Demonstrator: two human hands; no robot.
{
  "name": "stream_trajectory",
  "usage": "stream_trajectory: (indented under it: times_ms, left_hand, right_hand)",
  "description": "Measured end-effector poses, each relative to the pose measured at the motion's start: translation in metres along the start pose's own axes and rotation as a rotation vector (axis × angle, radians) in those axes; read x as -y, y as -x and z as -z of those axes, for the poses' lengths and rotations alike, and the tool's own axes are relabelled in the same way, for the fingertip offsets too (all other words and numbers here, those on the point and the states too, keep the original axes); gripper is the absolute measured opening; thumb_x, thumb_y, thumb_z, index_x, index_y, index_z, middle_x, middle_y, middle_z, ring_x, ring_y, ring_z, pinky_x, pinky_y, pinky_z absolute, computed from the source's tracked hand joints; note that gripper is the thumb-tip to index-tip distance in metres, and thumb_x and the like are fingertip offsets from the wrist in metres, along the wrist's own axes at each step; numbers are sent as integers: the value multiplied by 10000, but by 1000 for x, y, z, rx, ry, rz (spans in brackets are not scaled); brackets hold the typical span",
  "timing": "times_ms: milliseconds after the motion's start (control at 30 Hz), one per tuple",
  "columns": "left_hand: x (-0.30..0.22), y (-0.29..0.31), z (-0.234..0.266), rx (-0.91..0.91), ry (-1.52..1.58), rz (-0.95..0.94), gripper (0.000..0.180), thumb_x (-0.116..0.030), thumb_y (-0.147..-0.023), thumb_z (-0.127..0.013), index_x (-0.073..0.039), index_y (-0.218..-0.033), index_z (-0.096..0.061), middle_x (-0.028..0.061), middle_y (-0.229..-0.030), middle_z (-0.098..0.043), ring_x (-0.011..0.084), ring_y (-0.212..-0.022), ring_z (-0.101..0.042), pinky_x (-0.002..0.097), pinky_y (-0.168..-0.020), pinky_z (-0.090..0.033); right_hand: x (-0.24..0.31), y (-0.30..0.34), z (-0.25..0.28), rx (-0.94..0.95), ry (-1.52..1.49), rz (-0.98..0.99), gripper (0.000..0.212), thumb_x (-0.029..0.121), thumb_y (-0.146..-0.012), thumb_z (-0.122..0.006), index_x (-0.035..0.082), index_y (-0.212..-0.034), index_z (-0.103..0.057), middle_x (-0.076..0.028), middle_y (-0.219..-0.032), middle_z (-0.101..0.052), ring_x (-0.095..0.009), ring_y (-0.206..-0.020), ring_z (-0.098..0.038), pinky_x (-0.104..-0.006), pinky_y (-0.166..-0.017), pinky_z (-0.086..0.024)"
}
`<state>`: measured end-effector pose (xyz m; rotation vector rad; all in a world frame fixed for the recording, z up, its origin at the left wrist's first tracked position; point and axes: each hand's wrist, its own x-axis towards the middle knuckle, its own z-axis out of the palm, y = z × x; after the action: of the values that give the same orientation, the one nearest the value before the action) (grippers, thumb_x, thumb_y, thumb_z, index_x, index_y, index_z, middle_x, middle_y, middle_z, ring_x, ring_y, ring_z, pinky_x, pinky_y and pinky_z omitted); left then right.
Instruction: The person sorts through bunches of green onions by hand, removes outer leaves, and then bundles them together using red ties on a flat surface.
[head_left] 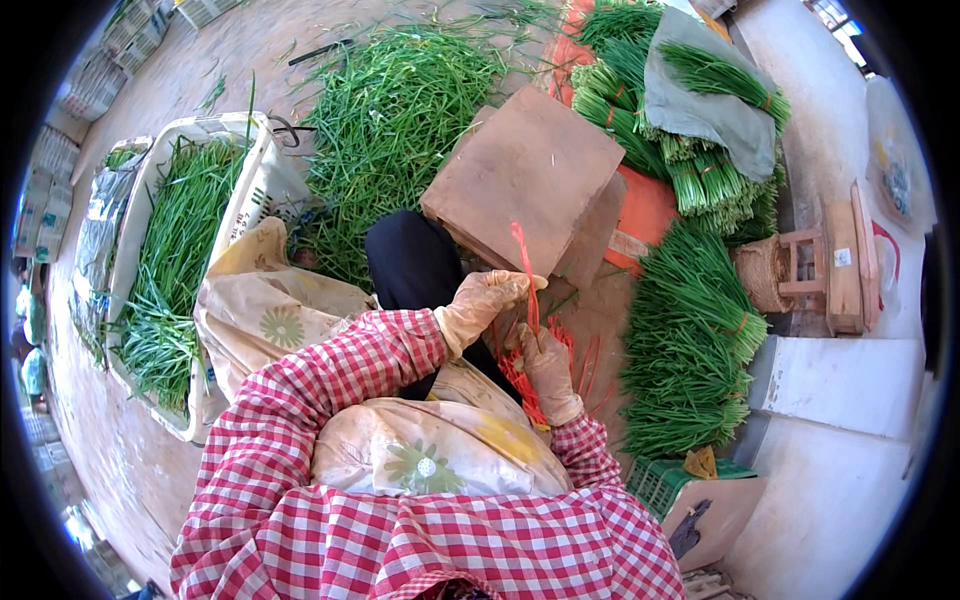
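My left hand (478,308), in a thin stained glove, pinches a red plastic tie strip (525,258) whose tip sticks up above the fingers. Just to the right and nearer, my gloved right hand (550,375) has its fingers closed around the lower part of the strip. More loose red strips (518,380) hang beside and beneath that hand, over my lap; some show to its right. Ahead of both hands stands a brown flat-topped block (540,165) with a bare top. A stained, flower-patterned apron (380,445) covers my lap.
Loose chive-like greens (400,110) are heaped beyond the block. A white crate (262,180) of greens stands left. Tied green bundles (700,330) lie at right, some on orange sheeting (648,210) under a grey cloth (705,95). A small wooden stool (805,265) lies against the wall.
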<state>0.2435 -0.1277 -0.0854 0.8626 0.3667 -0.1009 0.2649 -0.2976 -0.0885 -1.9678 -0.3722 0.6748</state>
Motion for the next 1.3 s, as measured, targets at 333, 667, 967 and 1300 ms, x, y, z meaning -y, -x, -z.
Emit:
stream_trajectory:
  times_ms: [333, 667, 967, 1300]
  left_hand:
    - [-7, -25, 26, 140, 86, -89, 256, -271, -911, -586, -48, -1014, -656, 98, -1195, -590, 172, -991, -594, 312, -796, -490]
    - [-82, -22, -11, 116, -444, -291, 304, -326, -982, -462, -54, -869, -535, 155, -925, -639, 148, -633, -594, 275, -653, -489]
    - [-71, -32, 11, 235, -479, -198, 298, -277, -973, -482, 7, -970, -574, 79, -714, -614, 144, -635, -599, 246, -622, -472]
    - [-40, -46, 25, -185, -955, -31, 385, -355, -923, -559, -29, -1122, -608, 117, -900, -673, 209, -820, -672, 322, -693, -518]
  right_hand:
    - [-51, -9, 5, -180, 500, 113, 307, 333, -918, -483, 60, -899, -623, -209, -766, -645, -364, -685, -649, -486, -570, -492]
    - [-8, -23, 56, -136, 312, 270, 435, 351, -905, -536, 8, -1165, -597, -133, -964, -683, -259, -859, -665, -371, -724, -508]
    - [66, -96, 7, 303, -758, 96, 322, 342, -936, -568, 28, -969, -633, 2, -713, -575, -73, -582, -512, -212, -515, -380]
    - [22, -223, 27, 145, -298, 231, 214, 192, -929, -537, 41, -952, -686, -36, -958, -669, -140, -900, -597, -283, -833, -468]
